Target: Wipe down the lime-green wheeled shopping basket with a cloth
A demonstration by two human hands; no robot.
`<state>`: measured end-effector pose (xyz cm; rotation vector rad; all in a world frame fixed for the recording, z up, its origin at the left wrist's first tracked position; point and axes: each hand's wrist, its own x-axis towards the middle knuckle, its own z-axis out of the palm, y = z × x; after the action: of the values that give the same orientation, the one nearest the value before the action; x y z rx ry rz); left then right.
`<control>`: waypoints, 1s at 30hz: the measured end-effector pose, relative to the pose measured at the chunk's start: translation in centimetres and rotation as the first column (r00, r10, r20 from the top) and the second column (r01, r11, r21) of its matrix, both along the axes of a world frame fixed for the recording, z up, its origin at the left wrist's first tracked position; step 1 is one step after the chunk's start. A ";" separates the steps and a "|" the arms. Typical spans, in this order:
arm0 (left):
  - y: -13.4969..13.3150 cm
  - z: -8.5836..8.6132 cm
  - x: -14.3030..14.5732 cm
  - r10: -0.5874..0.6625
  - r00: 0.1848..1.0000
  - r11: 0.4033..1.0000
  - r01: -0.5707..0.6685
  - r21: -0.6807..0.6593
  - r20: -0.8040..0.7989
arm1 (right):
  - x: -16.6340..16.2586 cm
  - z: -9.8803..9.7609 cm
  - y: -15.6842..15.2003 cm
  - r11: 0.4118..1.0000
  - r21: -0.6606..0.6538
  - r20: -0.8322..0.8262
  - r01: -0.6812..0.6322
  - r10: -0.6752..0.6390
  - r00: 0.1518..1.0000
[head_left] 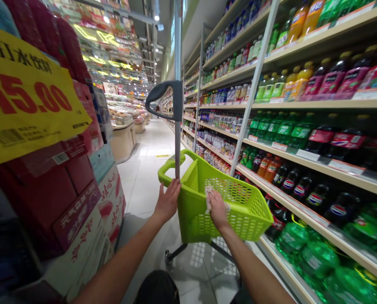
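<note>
Against the green basket [193, 215], the right hand [218, 207] holds cloth [208, 194].

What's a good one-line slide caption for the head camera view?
Beside drink-filled shelves, the right hand holds a pale cloth against a green wheeled basket, the left hand at its metal pole.

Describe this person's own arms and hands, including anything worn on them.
The left hand and right hand are both ungloved. The left forearm and right forearm are bare as far as they show, with no sleeve in view. No watch or bracelet is visible on either wrist. Any rings are too small to tell.
</note>
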<state>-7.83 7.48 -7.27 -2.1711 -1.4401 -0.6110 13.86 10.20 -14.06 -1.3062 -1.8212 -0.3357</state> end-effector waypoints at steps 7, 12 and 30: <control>0.4 -0.2 2.5 0.031 0.999 0.998 -0.032 -0.059 -0.019 | -2.2 0.8 0.1 0.997 -0.050 -0.002 -0.053 0.053 0.999; 0.4 0.1 2.9 0.062 0.997 0.995 -0.065 -0.077 -0.034 | -0.6 0.1 0.1 0.995 -0.067 0.009 -0.078 0.079 0.997; 0.4 -0.5 3.5 0.044 0.999 0.997 -0.043 -0.063 0.007 | 5.8 -2.2 -0.8 0.991 -0.132 0.140 0.032 -0.014 0.990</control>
<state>-4.37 7.87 -7.73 -2.1814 -1.5266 -0.5672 19.64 9.36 -16.27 -1.4280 -1.9751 -0.3279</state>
